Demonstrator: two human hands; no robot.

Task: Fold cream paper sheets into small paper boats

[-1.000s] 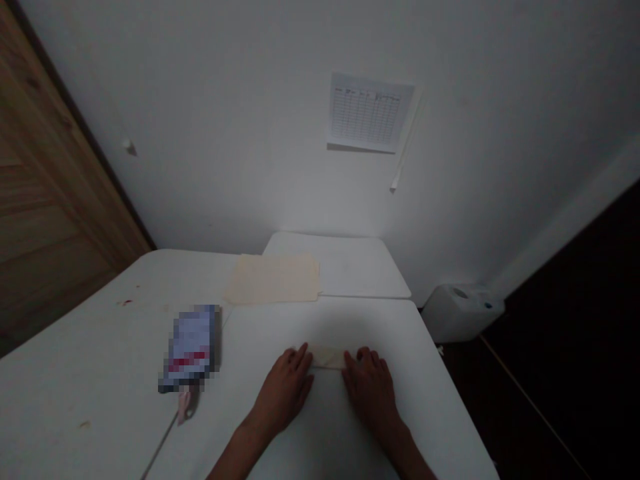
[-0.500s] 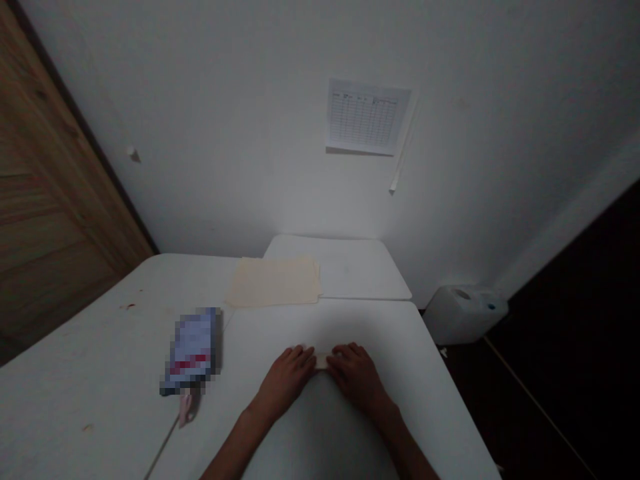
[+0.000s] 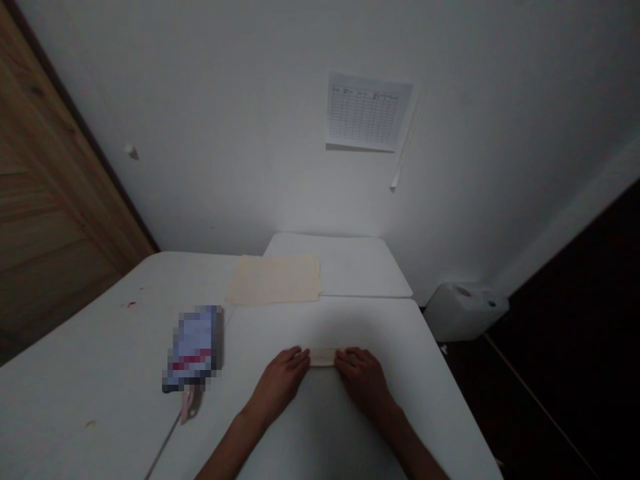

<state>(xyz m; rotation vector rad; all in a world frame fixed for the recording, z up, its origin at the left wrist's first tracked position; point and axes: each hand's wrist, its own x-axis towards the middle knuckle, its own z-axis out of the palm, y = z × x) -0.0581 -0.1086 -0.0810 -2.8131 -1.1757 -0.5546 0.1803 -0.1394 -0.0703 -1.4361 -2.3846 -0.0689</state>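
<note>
Head view: on the near part of the white worktop [image 3: 280, 440], a pale, narrow strip [image 3: 323, 358] lies crosswise between the person's two hands. The left hand [image 3: 285, 377] has its fingertips on the strip's left end, and the right hand [image 3: 364, 379] has its fingertips on the right end. The fingers of each hand are close together and curve downward; whether they pinch the strip or only press on it, I cannot tell. The middle of the strip shows uncovered between them, with a thin line along its near edge. Farther off and to the left, some cream sheets [image 3: 275, 280] lie flat and overlap, their right part reaching over a white board [image 3: 365, 267] at the far side, next to the wall [image 3: 225, 120]. To the left of the left hand, well apart from it, is a blue item [image 3: 194, 340] blurred into blocks, with a pinkish piece [image 3: 187, 403] at its near end. A printed page [image 3: 369, 112] is up on the wall, and a whitish container [image 3: 463, 313] stands beyond the worktop's right edge.
</note>
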